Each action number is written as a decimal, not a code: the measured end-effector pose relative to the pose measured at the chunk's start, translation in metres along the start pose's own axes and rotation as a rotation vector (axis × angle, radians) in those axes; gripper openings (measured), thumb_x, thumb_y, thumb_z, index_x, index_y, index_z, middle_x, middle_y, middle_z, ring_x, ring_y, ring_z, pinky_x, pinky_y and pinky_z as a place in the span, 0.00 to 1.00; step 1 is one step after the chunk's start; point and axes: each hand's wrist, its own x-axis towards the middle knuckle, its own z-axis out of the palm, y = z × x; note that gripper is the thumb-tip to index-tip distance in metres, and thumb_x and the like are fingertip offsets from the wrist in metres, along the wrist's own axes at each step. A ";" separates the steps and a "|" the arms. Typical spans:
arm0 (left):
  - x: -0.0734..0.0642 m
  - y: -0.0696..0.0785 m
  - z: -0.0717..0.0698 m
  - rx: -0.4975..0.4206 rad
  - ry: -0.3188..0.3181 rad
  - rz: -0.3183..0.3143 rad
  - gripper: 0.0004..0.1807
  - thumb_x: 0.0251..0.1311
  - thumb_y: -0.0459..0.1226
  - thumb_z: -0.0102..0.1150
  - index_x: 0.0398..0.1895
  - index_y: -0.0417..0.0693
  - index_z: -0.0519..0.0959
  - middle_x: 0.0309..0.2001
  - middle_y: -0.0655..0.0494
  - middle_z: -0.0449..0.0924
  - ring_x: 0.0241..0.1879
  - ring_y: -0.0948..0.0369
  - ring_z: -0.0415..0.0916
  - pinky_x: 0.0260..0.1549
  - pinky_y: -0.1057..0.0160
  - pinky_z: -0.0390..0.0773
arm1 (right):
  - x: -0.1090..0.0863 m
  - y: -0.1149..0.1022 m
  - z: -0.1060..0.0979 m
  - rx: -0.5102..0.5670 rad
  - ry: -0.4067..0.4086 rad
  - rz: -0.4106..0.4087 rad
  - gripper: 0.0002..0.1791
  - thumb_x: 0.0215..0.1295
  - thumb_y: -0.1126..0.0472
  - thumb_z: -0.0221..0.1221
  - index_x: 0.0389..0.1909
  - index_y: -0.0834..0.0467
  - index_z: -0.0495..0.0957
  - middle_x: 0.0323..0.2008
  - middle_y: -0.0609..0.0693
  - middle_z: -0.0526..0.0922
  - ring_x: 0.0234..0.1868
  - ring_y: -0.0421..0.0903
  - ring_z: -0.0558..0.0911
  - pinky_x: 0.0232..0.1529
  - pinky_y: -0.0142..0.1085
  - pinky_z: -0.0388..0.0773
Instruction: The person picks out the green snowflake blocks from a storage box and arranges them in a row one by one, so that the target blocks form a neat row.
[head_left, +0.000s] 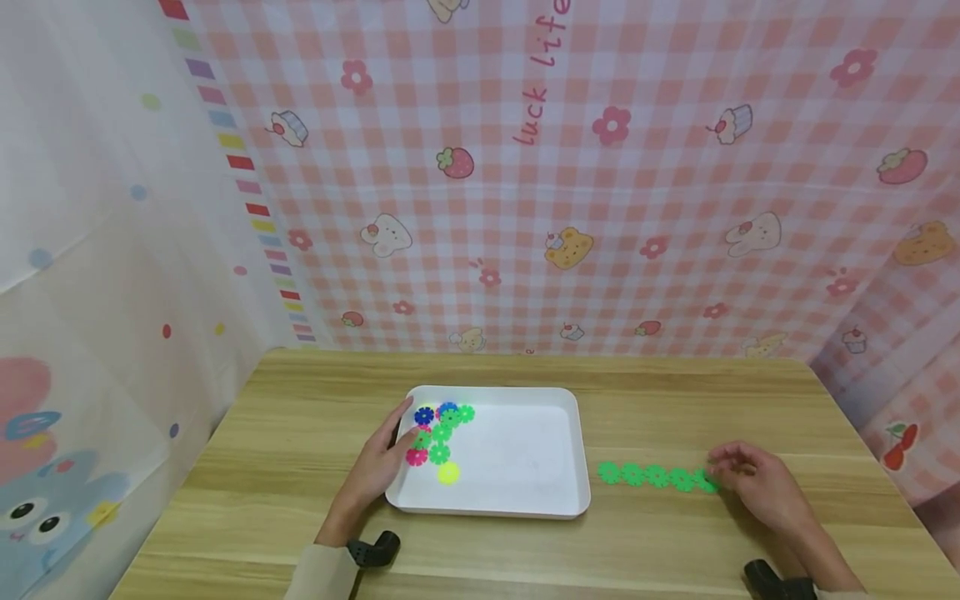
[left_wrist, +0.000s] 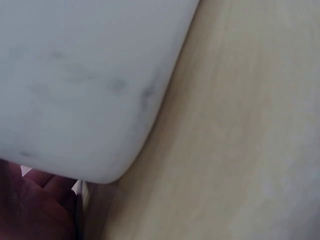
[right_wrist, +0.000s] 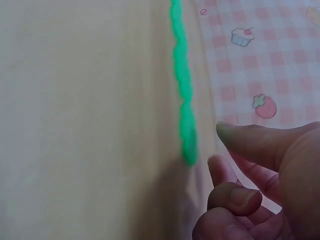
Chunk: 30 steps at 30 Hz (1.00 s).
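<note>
Head view: the left hand [head_left: 372, 468] grips the white tray [head_left: 517, 450] by its left side; the right hand [head_left: 765, 487], fingers loosely bent and empty, hovers beside a chain [head_left: 657, 477] of 5 visible green discs, long axis running left-right on the table [head_left: 480, 554], right of the tray.

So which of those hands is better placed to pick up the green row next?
The right hand, I'd say: it holds nothing and is close to the right end of the green row. The left hand is over at the tray, gripping its left edge.
</note>
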 end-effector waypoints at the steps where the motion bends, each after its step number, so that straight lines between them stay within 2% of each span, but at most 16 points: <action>1: 0.000 0.000 0.000 0.001 0.001 0.000 0.31 0.75 0.45 0.47 0.78 0.63 0.54 0.79 0.53 0.47 0.79 0.52 0.41 0.75 0.46 0.42 | 0.002 -0.003 0.000 0.001 -0.006 -0.001 0.11 0.68 0.62 0.62 0.46 0.64 0.80 0.37 0.51 0.83 0.35 0.29 0.76 0.34 0.27 0.76; 7: 0.000 -0.002 0.000 -0.007 0.003 -0.012 0.31 0.75 0.46 0.46 0.78 0.64 0.54 0.80 0.53 0.46 0.79 0.52 0.40 0.75 0.45 0.42 | 0.015 -0.032 0.001 0.052 -0.049 -0.049 0.12 0.71 0.60 0.58 0.49 0.63 0.79 0.39 0.51 0.82 0.38 0.32 0.77 0.40 0.26 0.78; 13: 0.001 -0.004 0.000 -0.007 0.000 -0.008 0.31 0.75 0.46 0.47 0.78 0.66 0.54 0.79 0.53 0.47 0.79 0.51 0.41 0.75 0.45 0.42 | 0.032 -0.069 0.011 0.075 -0.073 -0.120 0.11 0.69 0.61 0.61 0.47 0.64 0.80 0.38 0.51 0.82 0.40 0.37 0.79 0.43 0.27 0.79; 21: 0.000 -0.001 -0.002 0.001 0.002 0.012 0.31 0.74 0.45 0.48 0.78 0.63 0.55 0.79 0.56 0.48 0.78 0.53 0.42 0.76 0.47 0.43 | 0.055 -0.113 0.033 0.158 -0.158 -0.144 0.11 0.69 0.59 0.61 0.44 0.62 0.81 0.39 0.51 0.83 0.43 0.45 0.79 0.47 0.39 0.80; 30: 0.000 0.001 -0.001 -0.005 0.002 -0.006 0.31 0.74 0.45 0.48 0.78 0.63 0.55 0.79 0.53 0.47 0.78 0.52 0.41 0.75 0.47 0.43 | 0.077 -0.151 0.064 0.235 -0.262 -0.199 0.10 0.67 0.58 0.63 0.43 0.60 0.81 0.38 0.51 0.82 0.42 0.46 0.80 0.46 0.39 0.79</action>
